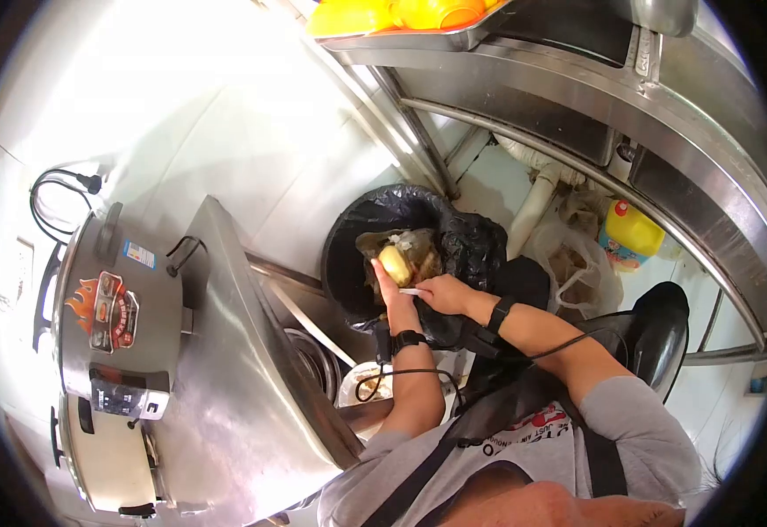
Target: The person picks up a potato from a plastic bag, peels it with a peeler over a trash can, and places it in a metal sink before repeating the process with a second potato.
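Note:
My left hand (390,283) is closed around a pale yellow potato (394,263), which looks peeled, above a bin lined with a black bag (341,250). Between the fingers of my right hand (445,294) is a slim white-handled tool (412,292), close to the heel of my left hand. The tool's working end is too small to make out. Scraps and a crumpled clear bag (423,241) lie in the bin below the potato.
On the left stands a steel table (243,386) with a large grey cooker (120,307) and a cream-coloured pot (107,448). A white container (366,386) sits low beside the table. To the right are a plastic bag (577,272), a yellow jug (629,235) and a steel sink frame (577,167).

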Demonstrator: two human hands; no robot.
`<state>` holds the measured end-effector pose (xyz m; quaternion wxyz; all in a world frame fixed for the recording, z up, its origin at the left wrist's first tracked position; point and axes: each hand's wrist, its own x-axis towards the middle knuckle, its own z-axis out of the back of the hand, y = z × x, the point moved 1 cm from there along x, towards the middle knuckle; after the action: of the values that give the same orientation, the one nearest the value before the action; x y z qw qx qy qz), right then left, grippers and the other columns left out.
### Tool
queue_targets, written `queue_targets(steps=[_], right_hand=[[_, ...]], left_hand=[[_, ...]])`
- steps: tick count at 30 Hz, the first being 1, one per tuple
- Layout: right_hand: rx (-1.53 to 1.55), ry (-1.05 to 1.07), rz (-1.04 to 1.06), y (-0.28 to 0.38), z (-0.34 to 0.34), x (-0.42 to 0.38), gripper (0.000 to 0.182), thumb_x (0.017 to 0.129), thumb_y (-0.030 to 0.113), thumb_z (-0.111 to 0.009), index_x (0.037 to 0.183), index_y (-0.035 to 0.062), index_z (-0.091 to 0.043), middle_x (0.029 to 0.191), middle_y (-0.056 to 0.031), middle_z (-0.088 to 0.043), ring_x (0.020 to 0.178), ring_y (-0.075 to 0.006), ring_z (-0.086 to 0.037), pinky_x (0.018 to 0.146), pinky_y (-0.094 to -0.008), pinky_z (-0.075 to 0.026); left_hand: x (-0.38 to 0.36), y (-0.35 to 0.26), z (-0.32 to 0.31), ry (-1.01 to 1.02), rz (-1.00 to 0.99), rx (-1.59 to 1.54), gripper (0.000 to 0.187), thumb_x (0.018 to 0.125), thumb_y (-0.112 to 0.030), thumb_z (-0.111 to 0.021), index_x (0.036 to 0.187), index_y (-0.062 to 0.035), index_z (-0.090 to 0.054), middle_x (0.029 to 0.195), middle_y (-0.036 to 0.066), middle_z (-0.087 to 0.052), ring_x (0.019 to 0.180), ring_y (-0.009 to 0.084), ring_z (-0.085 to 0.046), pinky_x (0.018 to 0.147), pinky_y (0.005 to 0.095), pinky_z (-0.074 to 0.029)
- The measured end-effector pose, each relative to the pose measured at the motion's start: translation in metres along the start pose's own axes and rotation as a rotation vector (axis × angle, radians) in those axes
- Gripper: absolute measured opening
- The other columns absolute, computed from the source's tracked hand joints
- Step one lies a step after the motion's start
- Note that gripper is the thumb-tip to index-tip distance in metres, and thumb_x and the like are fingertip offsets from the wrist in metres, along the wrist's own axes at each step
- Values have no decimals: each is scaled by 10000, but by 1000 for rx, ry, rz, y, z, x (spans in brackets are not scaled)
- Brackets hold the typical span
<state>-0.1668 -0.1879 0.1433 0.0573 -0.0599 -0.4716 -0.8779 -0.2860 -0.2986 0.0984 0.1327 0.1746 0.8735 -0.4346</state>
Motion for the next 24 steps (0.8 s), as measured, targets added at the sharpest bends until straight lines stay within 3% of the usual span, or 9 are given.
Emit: queue_targets(steps=[2, 5, 8, 9, 14, 16, 19, 21, 24], right_hand=[[-12, 37, 24, 4, 15, 3, 275, 875, 233, -525, 1057, 66, -644, 936, -193, -646, 874, -375, -616, 783, -434, -493], [52, -182, -26, 4, 22, 10, 272, 863, 230, -507, 1038, 71, -643, 897, -178, -654, 813, -401, -609, 742, -465, -494], [1, -239, -40, 4, 14, 15, 273, 867, 232, -513, 1063, 88, -635, 893, -189, -650, 809, -395, -611, 734, -472, -492], [-93, -195, -14, 5, 12, 16, 306, 873, 229, -507, 1145, 115, -588, 867, -195, -653, 791, -387, -621, 720, -483, -493], [-260, -71, -47, 19, 11, 7, 362, 882, 237, -498, 1232, 146, -522, 841, -199, -642, 759, -387, -620, 666, -487, -489], [-424, 193, -105, 31, 18, 3, 339, 881, 198, -478, 1200, 84, -491, 867, -179, -654, 779, -362, -636, 696, -482, -504], [-313, 255, -58, 8, 6, 3, 362, 878, 195, -472, 1218, 69, -473, 877, -195, -649, 790, -366, -633, 683, -478, -507], [-297, 137, -59, 6, 5, 4, 384, 882, 215, -478, 1250, 103, -470, 863, -204, -643, 780, -375, -629, 658, -482, -503], [-306, -15, -58, 8, 10, 5, 408, 890, 233, -484, 1286, 134, -465, 854, -204, -636, 766, -378, -629, 630, -481, -502]], left_hand=[[8, 1, 14, -23, 56, -30, 744, 754, -773, -445, 1070, -114, -582, 1002, 102, -599, 890, 289, -574, 778, 460, -493], [4, -1, 20, -140, 152, -50, 836, 713, -840, -382, 1193, -170, -518, 1173, 118, -521, 1062, 314, -491, 841, 534, -433], [-5, -1, 6, -35, 166, -35, 803, 730, -782, -472, 1240, -161, -491, 1227, 118, -502, 1105, 342, -477, 874, 531, -431], [-7, 0, 2, -3, 161, -103, 750, 775, -702, -514, 1242, -117, -479, 1200, 148, -520, 1079, 374, -508, 880, 535, -442], [-15, 0, -2, 38, 173, -126, 695, 836, -608, -500, 1239, -45, -444, 1123, 202, -541, 931, 403, -578, 874, 549, -462], [-1, 8, 11, -26, 169, -246, 690, 839, -598, -508, 1242, -45, -426, 1112, 207, -526, 901, 402, -580, 864, 564, -466], [7, 9, 16, -60, 135, -310, 690, 836, -586, -534, 1248, -46, -412, 1151, 203, -491, 882, 407, -576, 854, 581, -465], [12, 11, 24, 54, 116, -303, 704, 815, -599, -562, 1273, -84, -417, 1205, 170, -478, 943, 404, -560, 862, 572, -462], [7, 9, 22, -68, 117, -198, 716, 803, -611, -570, 1294, -115, -414, 1232, 147, -481, 999, 383, -540, 877, 565, -445]])
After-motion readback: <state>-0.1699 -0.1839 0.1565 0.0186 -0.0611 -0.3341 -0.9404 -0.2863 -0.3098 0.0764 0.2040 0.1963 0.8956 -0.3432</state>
